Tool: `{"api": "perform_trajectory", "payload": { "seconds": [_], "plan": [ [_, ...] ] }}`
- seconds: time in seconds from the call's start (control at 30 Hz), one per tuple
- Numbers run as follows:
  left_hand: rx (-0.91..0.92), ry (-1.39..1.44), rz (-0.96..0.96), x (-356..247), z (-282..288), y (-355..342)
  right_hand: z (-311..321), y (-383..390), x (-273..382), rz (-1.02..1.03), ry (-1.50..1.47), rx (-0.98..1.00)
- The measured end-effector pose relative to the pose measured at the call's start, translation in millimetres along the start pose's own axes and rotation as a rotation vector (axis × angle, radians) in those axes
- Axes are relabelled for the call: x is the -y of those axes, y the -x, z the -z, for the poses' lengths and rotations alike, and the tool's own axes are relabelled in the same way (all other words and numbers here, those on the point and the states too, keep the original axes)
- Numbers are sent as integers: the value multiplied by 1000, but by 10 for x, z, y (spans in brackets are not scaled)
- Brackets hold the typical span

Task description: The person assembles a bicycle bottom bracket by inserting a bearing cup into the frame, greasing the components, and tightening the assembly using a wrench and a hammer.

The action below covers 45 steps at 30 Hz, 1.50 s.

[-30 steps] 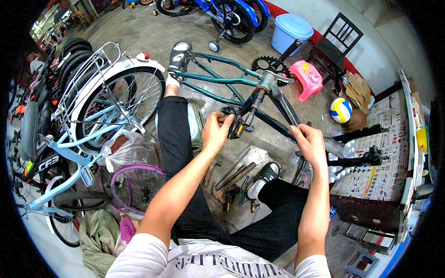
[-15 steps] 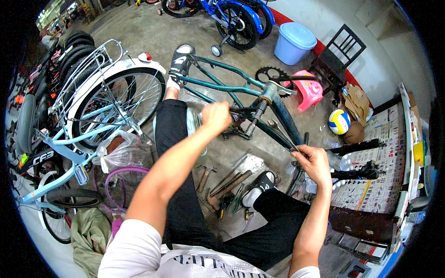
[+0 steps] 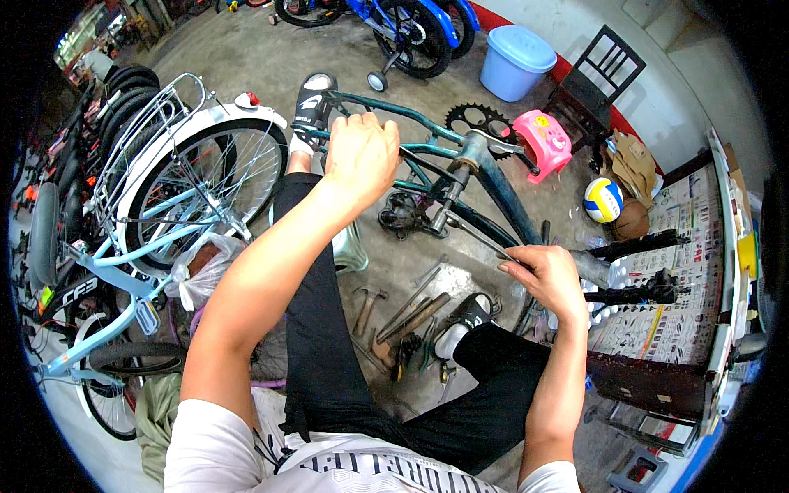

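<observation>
A dark teal bicycle frame (image 3: pixel 509 193) lies across in front of me, its rear end by my black-sandalled foot (image 3: pixel 314 103). My left hand (image 3: pixel 362 160) is closed round the outer end of a dark crank arm (image 3: pixel 436 168), which runs to the bottom bracket (image 3: pixel 472 154). From the crank arm a silver cylindrical tool (image 3: pixel 446 205) sticks out toward me. In my right hand (image 3: pixel 546 275) is a metal wrench (image 3: pixel 481 234), pinched between thumb and fingers, with its far end at the silver tool. The toothed chainring (image 3: pixel 477 123) shows on the frame's far side.
A hammer (image 3: pixel 370 311) and several hand tools lie on the floor between my legs. At left stands a light blue bicycle (image 3: pixel 123 279). A pink stool (image 3: pixel 542 144), a blue bin (image 3: pixel 516 66) and a ball (image 3: pixel 602 200) are beyond the frame.
My left hand has moved up and away along with the crank arm's outer end. The wrench's far end has come down from beside the frame tube to the silver tool.
</observation>
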<state>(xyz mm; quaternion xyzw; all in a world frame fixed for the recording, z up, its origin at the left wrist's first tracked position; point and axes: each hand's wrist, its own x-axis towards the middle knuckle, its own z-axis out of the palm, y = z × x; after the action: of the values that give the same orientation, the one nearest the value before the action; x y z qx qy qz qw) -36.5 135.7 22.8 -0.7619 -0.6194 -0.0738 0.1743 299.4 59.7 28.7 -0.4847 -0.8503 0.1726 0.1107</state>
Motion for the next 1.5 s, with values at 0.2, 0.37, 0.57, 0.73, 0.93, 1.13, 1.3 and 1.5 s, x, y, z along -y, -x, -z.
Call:
{"api": "perform_trajectory", "payload": {
  "seconds": [0.2, 0.37, 0.57, 0.73, 0.93, 1.13, 1.3, 1.5],
  "plan": [
    [-14, 4, -11, -1, -5, -35, -115, -103, -28, 15, -11, 29],
    [-15, 89, 16, 38, -239, 9, -289, -135, -97, -18, -76, 96],
    [14, 233, 109, -29, -721, 207, -442, -151, -177, -34, -213, 11],
    [115, 364, 210, -137, -831, 231, -578, -201, -180, -213, -18, 13],
    [211, 454, 286, -159, -916, 198, -871, -235, -226, -305, -87, -44],
    [180, 447, 263, -199, -998, 238, -1431, -327, -469, -291, -333, -123],
    [160, 430, 242, -162, -1060, 267, -2039, -545, -522, -254, -611, -194],
    [94, 367, 188, -111, -1038, 223, -2127, -657, -588, -393, -678, -48]
  ]
}}
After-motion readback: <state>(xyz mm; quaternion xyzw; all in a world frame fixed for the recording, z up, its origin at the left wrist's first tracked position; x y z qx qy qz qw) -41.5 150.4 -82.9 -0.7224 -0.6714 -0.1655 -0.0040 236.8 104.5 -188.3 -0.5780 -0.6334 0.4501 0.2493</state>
